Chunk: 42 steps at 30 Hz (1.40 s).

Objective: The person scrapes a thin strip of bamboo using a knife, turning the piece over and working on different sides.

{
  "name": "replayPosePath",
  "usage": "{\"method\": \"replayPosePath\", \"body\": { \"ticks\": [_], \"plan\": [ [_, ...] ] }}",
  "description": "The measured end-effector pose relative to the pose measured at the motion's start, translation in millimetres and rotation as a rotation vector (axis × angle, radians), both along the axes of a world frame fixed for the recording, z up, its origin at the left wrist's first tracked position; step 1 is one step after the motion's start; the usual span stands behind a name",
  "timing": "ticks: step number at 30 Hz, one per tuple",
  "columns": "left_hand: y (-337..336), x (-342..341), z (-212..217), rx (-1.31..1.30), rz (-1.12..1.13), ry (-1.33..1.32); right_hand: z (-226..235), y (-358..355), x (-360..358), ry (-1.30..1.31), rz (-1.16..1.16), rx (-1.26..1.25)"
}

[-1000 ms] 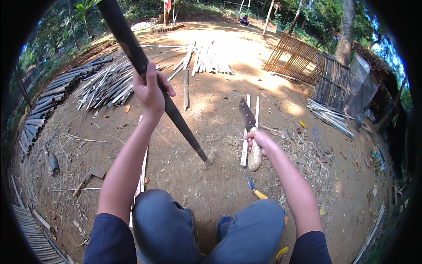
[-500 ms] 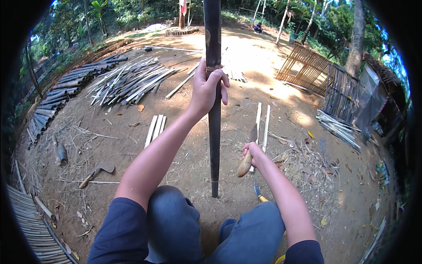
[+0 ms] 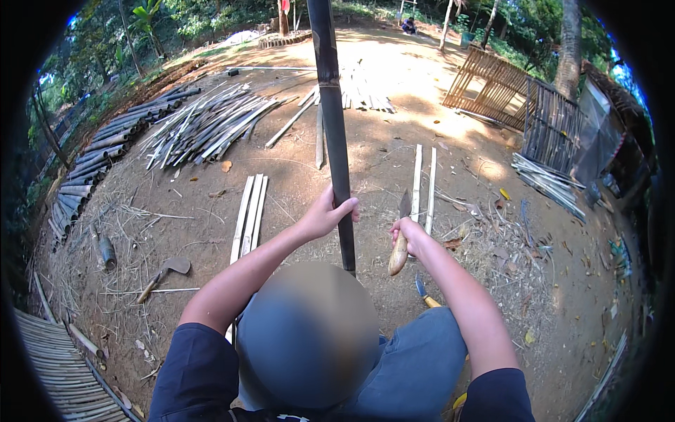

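A long dark bamboo pole (image 3: pixel 330 112) stands nearly upright in front of me, its top leaning slightly left and running out of view. My left hand (image 3: pixel 328 214) is wrapped round its lower part. In my right hand (image 3: pixel 410 235) is a large knife (image 3: pixel 399 256), gripped by its light wooden handle, with the dark blade pointing up and away, apart from the pole. On the ground below that hand lies a curved blade with a yellow handle (image 3: pixel 430 301), partly hidden by my right knee. A blurred round patch covers my left knee and the area by the pole's foot.
Pale split strips (image 3: pixel 247 214) lie left of the pole, and two more strips (image 3: pixel 417 179) to the right. Farther back are a heap of strips (image 3: pixel 211 126), a row of dark bamboo lengths (image 3: pixel 105 148) and bamboo panels (image 3: pixel 489 88). A broad-bladed tool (image 3: pixel 176 265) rests at left.
My left hand has slid down the pole and nearer to me. The pole's top has tilted left. My right hand still grips the knife in much the same place.
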<state>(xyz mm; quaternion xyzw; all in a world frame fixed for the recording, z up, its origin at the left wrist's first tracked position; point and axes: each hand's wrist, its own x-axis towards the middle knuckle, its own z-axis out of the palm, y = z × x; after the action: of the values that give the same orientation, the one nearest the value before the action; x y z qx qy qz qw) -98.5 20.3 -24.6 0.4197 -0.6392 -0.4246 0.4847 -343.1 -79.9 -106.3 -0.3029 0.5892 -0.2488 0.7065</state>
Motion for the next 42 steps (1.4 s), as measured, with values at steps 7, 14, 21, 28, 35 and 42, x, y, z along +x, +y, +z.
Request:
{"method": "replayPosePath", "body": {
  "ticks": [7,14,21,28,35,42],
  "plan": [
    [2.7,23.0,-51.1,-0.024,0.094,-0.002,8.5,-8.4,-10.7,-0.015,-0.035,-0.028],
    [-15.2,70.2,-3.2,-0.063,0.316,0.242,8.3,-27.1,-32.0,-0.091,-0.124,0.046],
    [11.4,136.3,1.9,0.219,0.529,-0.184,-33.3,18.2,-79.3,0.547,-0.016,-0.552],
    [98.9,105.6,-140.4,0.69,0.345,-0.428,-106.7,82.2,-94.6,0.73,-0.109,-0.933],
    [144.7,44.4,-211.0,0.955,0.055,-0.476,-116.9,123.4,-107.1,0.781,0.336,-0.747],
    [186.4,39.2,-270.7,0.969,0.081,-0.621,-143.6,153.6,-76.0,0.859,0.856,-0.552]
  ]
}}
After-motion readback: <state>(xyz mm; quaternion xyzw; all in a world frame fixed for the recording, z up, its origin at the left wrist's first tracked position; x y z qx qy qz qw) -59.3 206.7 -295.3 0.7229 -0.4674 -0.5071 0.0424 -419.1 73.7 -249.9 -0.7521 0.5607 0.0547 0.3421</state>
